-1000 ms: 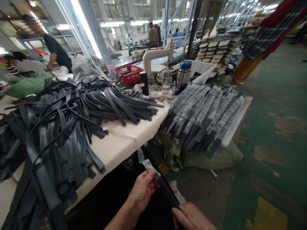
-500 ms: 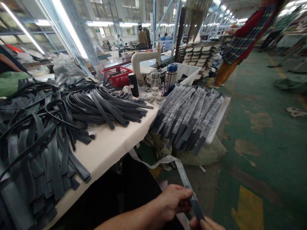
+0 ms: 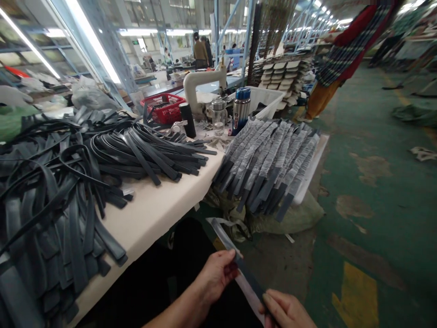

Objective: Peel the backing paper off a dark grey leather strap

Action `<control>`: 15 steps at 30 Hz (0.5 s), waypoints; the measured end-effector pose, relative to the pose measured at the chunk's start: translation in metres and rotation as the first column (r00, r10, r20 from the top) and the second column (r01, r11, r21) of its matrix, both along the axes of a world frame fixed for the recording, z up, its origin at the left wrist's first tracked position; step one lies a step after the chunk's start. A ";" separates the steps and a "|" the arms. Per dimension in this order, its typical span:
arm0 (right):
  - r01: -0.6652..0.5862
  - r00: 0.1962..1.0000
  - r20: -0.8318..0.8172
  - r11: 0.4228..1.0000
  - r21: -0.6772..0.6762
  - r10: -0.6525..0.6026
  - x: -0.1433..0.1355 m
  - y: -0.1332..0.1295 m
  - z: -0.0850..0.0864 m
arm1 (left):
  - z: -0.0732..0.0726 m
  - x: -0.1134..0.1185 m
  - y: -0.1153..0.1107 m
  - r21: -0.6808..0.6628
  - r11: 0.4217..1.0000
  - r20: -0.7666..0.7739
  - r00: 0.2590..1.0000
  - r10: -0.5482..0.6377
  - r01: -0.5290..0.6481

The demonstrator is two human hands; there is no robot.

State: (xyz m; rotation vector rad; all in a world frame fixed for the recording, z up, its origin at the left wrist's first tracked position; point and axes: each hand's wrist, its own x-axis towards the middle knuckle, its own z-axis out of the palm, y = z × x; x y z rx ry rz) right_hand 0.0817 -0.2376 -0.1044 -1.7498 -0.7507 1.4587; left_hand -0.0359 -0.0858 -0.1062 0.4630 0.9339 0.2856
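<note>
The left hand [image 3: 216, 275] pinches a dark strap [image 3: 247, 278] between thumb and fingertips near its upper part, where a clear tape strip [image 3: 218, 228] runs along it. The right hand [image 3: 285, 310] grips the strap's lower end, fingers curled tight around it. The strap hangs in the air below the table edge [image 3: 160, 214], over the person's lap. On the table lies a heap of loose straps [image 3: 85, 173]; beside it a stack of taped straps [image 3: 273, 164] rests on a board. If the left pinch slips, the tape could likely wrinkle or stick crooked.
</note>
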 end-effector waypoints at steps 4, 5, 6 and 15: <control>0.058 0.996 0.059 0.996 0.072 -0.062 -0.004 0.029 0.004 | -0.009 0.002 -0.008 -0.002 1.000 0.049 0.999 -0.013 0.013; 0.057 0.996 0.059 0.995 0.083 -0.061 -0.004 0.034 0.006 | -0.009 0.003 -0.008 0.005 1.000 0.064 0.998 -0.004 0.004; 0.046 0.997 0.059 0.996 0.082 -0.050 -0.004 0.037 0.008 | -0.009 0.004 -0.007 0.010 1.000 0.074 0.997 0.014 -0.014; -0.024 0.979 0.204 0.996 0.082 0.007 0.000 0.041 0.009 | -0.018 0.007 -0.013 -0.078 0.996 0.123 0.992 -0.024 0.033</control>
